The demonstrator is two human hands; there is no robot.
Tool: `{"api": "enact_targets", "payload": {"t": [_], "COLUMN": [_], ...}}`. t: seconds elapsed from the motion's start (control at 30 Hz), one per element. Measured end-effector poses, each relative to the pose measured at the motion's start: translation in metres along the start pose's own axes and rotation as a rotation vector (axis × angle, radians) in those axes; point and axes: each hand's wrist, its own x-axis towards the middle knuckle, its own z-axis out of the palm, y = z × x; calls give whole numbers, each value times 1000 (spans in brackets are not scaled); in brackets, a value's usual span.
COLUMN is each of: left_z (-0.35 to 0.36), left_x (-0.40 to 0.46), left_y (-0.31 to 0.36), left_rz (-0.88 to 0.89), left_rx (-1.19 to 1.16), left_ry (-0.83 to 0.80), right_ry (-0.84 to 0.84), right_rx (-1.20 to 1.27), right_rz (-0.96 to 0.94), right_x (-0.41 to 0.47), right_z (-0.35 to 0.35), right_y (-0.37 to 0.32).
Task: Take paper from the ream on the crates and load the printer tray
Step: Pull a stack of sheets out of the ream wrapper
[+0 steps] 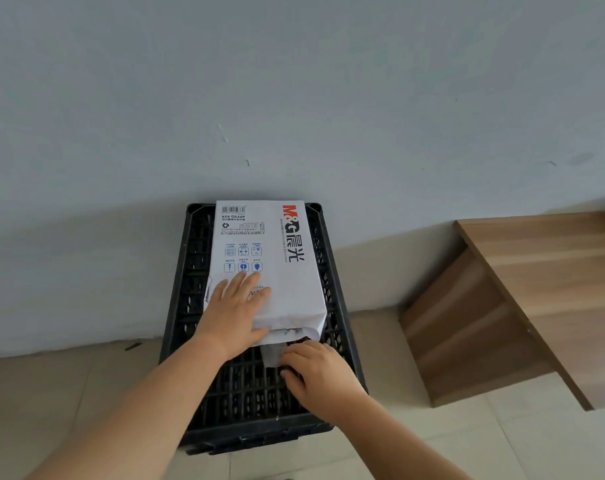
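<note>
A white paper ream (277,258) with a red and black logo lies on top of a black slatted plastic crate (332,292) against the wall. Its near end is torn open. My left hand (235,310) lies flat on the near left part of the wrapper, fingers spread, pressing it down. My right hand (315,372) is at the open near end, fingers pinching a small strip of paper (271,355) that sticks out of the wrapper. No printer or tray is in view.
A pale blue-grey wall (294,98) rises just behind the crate. A wooden desk (553,271) with a side panel stands to the right. Beige floor tiles (52,393) surround the crate on the left and front.
</note>
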Motion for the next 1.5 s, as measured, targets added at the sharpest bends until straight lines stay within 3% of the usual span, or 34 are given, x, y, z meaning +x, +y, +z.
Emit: {"api": "enact_targets", "payload": {"t": [0.17,0.27,0.37,0.47,0.8,1.0,1.27,1.5], "left_z": [11,13,12,14,14,18,17,-11], "left_x": [1,-3,-6,-8,-9,-4,-19,-17], "left_y": [0,0,2,3,6,14,14,19], "left_rz": [-32,-30,-36,-51,86,80,190,192], "left_rx": [69,39,13,3,88,126,-22,-36], "left_ry": [-40,-28,-2,4,65,72,393,411], "right_ry": [294,136,-7,-47,-53,-36,-24,58], "right_rx": [28,-60,-161,-200,-180,-170,-146,-12], "right_rz": [137,314,322,321,427,466,455,324], "right_x": [10,19,23,23,9,4,4,36], "right_z": [-26,-31,-26,-22,-31,-30,-30,-33], "right_y": [28,45,52,55,67,67,66,38]}}
